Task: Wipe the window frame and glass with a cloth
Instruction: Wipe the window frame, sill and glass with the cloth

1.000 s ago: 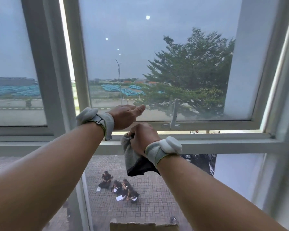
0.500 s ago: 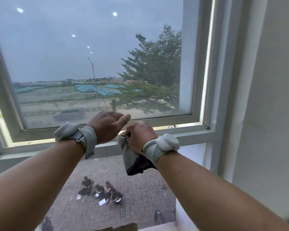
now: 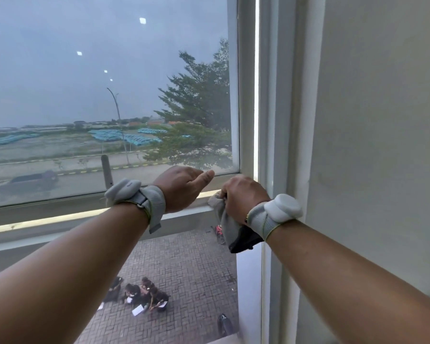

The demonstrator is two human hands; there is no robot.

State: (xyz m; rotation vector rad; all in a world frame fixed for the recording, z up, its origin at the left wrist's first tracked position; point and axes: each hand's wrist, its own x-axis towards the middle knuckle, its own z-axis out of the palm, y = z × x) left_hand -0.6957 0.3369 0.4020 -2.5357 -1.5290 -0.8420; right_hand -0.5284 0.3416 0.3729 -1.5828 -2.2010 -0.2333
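My right hand (image 3: 242,198) grips a bunched grey cloth (image 3: 225,219) with a dark underside and holds it against the horizontal frame rail (image 3: 60,220) near the window's lower right corner. My left hand (image 3: 181,186) hovers just left of it, fingers curled inward and thumb stretched toward the glass, holding nothing. The large glass pane (image 3: 97,83) fills the upper left. The white vertical frame post (image 3: 277,95) rises just right of my right hand. Both wrists wear grey bands.
A window handle (image 3: 106,171) stands upright on the sash's bottom rail, left of my left wrist. A plain white wall (image 3: 382,120) fills the right side. A lower pane (image 3: 184,281) below the rail looks down on a brick courtyard with several seated people.
Both hands and the cloth have slid right along the rail, from near the handle to the lower right corner. The view has swung right, bringing the wall in.
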